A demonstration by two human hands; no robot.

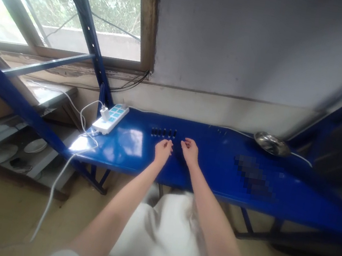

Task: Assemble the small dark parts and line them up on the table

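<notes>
Both of my arms reach forward over a glossy blue bench (pixel 216 170). My left hand (pixel 163 150) rests on the bench with its fingers curled in; anything in them is too small to see. My right hand (pixel 190 151) lies beside it, a short gap between them, its fingers also bent toward the surface. Just beyond my fingertips stands a short row of small dark parts (pixel 163 132).
A white power strip (pixel 110 118) with a plugged-in white cable (pixel 57 179) lies at the bench's left end. A shallow metal dish (pixel 271 143) sits at the right rear. Blue rack beams (pixel 87 22) cross a window on the left. Plates (pixel 35 145) lie on a low shelf.
</notes>
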